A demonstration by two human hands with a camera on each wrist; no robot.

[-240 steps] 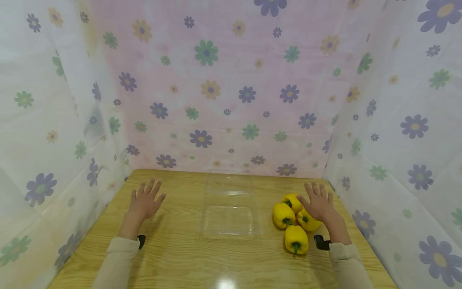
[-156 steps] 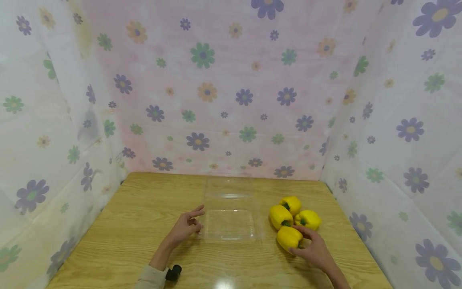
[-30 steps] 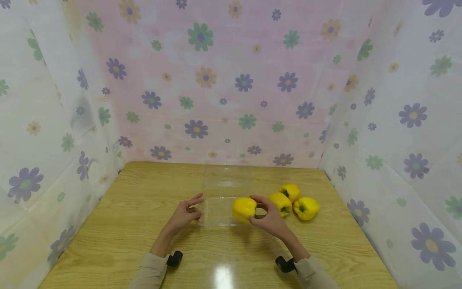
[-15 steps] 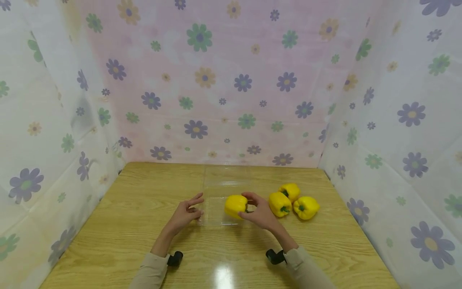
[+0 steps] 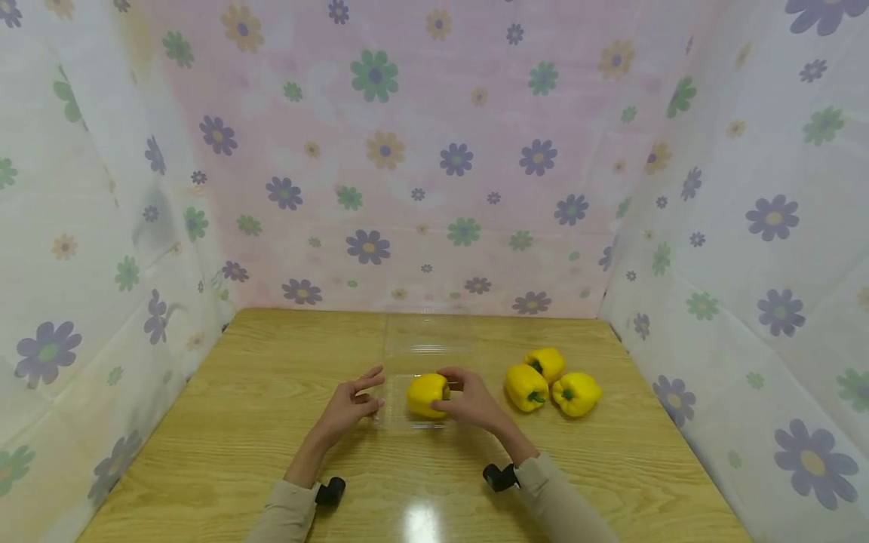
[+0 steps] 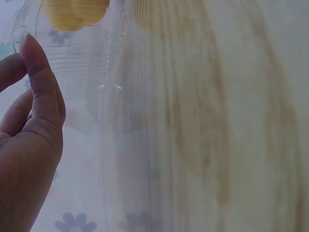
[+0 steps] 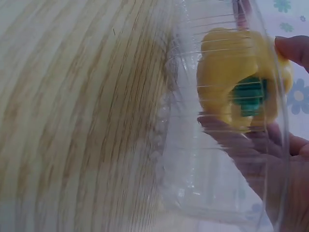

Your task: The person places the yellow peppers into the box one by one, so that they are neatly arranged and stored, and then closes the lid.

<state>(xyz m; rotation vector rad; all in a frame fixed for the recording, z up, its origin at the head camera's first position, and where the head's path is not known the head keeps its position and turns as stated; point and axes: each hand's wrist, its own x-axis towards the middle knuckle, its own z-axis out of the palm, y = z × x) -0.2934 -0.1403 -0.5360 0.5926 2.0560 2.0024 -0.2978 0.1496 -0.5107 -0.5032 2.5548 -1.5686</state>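
My right hand (image 5: 475,403) holds a yellow bell pepper (image 5: 426,396) by its stem end, thumb and fingers spread around it. The pepper is over the base of a clear plastic clamshell container (image 5: 397,407). In the right wrist view the pepper (image 7: 227,72), its green stem facing the camera, shows through the container's ribbed wall (image 7: 212,193), with the fingers inside that wall. At the container's left side, my left hand (image 5: 345,413) pinches the rim between thumb and finger; the left wrist view has the thumb tip on the clear edge (image 6: 21,36).
Three more yellow bell peppers sit grouped to the right: one in front (image 5: 526,388), one behind (image 5: 545,363) and one outermost (image 5: 577,394). The container's open lid (image 5: 426,328) lies flat toward the back. Flower-printed cloth (image 5: 434,166) walls the wooden table (image 5: 285,354) on three sides.
The right hand has taken one pepper from the group on the right and carried it left and down into the container. The left hand went to the container's left rim earlier and stays there.
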